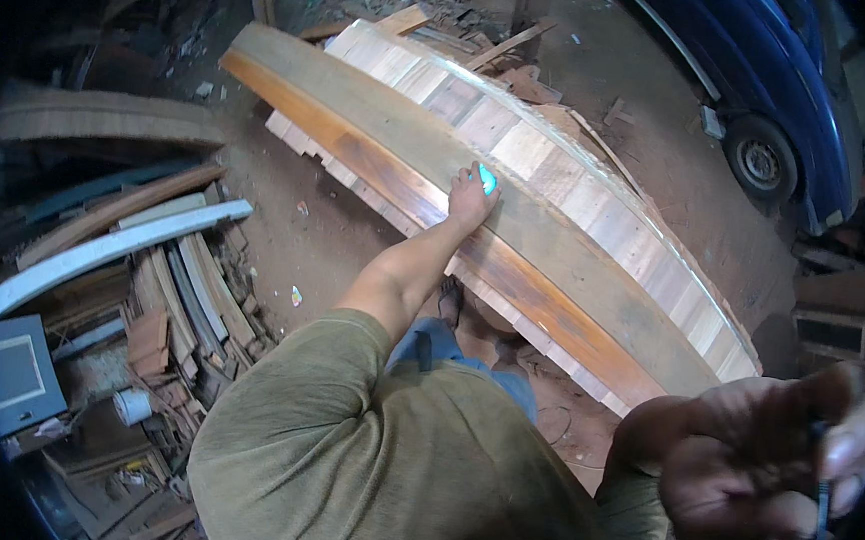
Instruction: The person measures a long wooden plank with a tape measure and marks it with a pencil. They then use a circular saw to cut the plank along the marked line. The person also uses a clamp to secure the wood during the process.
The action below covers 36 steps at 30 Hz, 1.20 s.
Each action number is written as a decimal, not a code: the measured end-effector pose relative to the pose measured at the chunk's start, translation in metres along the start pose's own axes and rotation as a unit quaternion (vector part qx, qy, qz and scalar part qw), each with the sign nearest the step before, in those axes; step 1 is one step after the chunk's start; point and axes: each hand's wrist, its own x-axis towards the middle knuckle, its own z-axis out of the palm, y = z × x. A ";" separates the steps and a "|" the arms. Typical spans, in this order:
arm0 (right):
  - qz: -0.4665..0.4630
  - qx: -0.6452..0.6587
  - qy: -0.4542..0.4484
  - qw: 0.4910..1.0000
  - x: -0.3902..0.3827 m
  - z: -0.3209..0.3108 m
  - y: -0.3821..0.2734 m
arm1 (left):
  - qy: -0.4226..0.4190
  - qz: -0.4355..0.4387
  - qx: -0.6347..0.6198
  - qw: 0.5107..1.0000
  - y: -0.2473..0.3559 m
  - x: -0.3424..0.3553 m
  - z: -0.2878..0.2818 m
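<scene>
A long wooden beam [594, 256] with a flat, dull top face and a glossy orange-brown side lies on a layer of pale wooden boards [516, 145]. My left hand [469, 200] rests on the beam's top near its middle, fingers closed around a small turquoise object [485, 179] whose kind I cannot make out. Raised close to the camera at the lower right, my right hand [740, 457] has its fingers curled in a pinch. A thin dark stick-like thing [821, 518] shows between them; part of it is hidden by the fingers.
Curved wooden pieces and offcuts [175, 292] pile up at the left, with a white curved strip [117, 258] and a grey framed panel [16, 371]. A blue vehicle [767, 83] stands at the far right. Scrap wood [508, 50] lies behind the boards.
</scene>
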 end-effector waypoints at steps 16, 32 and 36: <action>-0.061 0.236 -0.122 0.962 -0.009 0.067 0.020 | 0.109 -0.221 -0.138 0.959 -0.155 -0.269 0.005; 0.341 0.041 -0.545 0.765 -0.300 0.118 0.033 | 0.423 -0.617 -0.483 0.454 -0.291 -0.751 0.076; 0.383 0.020 -0.606 0.697 -0.329 0.198 -0.006 | 0.478 -0.633 -0.257 0.552 -0.405 -0.805 0.032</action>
